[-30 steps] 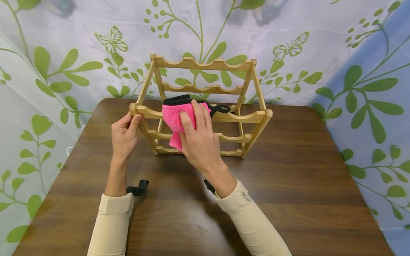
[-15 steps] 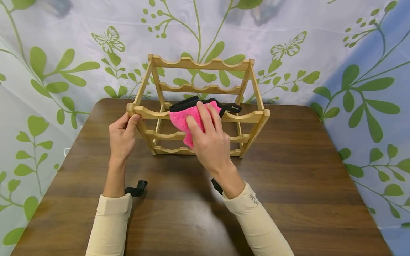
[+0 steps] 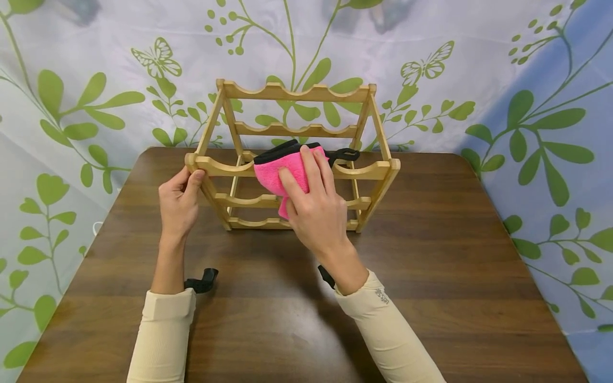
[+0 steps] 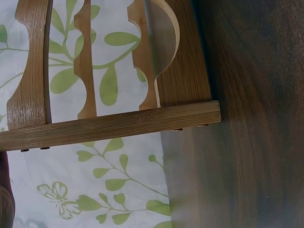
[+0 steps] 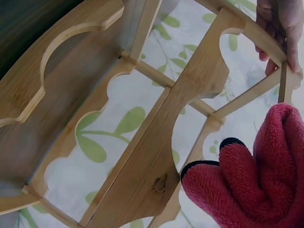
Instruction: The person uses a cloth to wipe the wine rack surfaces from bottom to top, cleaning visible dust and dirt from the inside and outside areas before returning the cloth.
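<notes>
A light wooden wine rack [image 3: 365,171] with scalloped rails stands upright on the table in the head view. At its upper front left corner, my left hand [image 3: 179,206] grips the post between thumb and fingers. My right hand [image 3: 320,215] holds a folded pink plush cloth [image 3: 280,174] with black edging and a black loop, pressed over the middle of the top front rail, covering part of it. In the right wrist view the cloth [image 5: 237,185] bunches beside the rail [image 5: 190,90]. Only a sliver of the left hand [image 4: 5,204] shows in the left wrist view, beside the post [image 4: 109,127].
The brown wooden table [image 3: 431,255] extends around the rack. Behind it hangs a pale curtain [image 3: 364,32] with green leaves and butterflies. A black strap end [image 3: 203,281] sticks out at the left wrist, another [image 3: 326,276] at the right.
My right hand has slid the pink cloth rightward along the top front rail, mostly in the first half second. My left hand keeps its grip on the rack's corner.
</notes>
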Available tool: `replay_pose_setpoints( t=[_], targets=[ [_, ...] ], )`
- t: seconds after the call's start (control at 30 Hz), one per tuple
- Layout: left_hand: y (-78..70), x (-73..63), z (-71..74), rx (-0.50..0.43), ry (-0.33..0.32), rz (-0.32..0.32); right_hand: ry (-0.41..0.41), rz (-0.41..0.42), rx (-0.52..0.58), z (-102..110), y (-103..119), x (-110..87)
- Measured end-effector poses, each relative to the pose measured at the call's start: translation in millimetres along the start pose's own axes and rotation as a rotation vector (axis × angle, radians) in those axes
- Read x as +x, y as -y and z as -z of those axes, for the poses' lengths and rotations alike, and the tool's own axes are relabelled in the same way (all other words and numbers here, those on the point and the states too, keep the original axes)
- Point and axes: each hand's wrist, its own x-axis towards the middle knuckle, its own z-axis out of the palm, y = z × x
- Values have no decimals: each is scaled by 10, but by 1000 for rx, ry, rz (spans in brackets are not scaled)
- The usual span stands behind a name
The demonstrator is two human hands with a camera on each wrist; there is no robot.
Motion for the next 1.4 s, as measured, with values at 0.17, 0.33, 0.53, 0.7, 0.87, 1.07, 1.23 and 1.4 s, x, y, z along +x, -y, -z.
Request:
replay_pose_setpoints(
  t=[0.17, 0.33, 0.53, 0.7, 0.87, 1.07, 1.23, 1.4],
  targets=[
    [12, 7, -11, -6, 0, -3, -7, -14, -15, 16, -33, -30],
    [17, 3, -9, -11, 1, -3, -34, -20, -6, 1, -36, -42],
    [-2, -5, 7, -11, -1, -3, -74, -50, 11, 12, -44, -52],
    [-8, -1, 16, 0, -5, -7, -87, -72, 14, 33, -74, -65],
    [-2, 2, 10, -12, 1, -7, -89, -86, 19, 42, -98, -85],
    [2, -2, -11, -16, 16, -12, -106, -114, 27, 53, -141, -133],
    [10, 7, -8, -12, 18, -22, -120, -142, 63, 71, -193, -161],
    [3, 7, 7, -9, 16, -19, -112, -152, 78, 100, -219, -173]
  ],
)
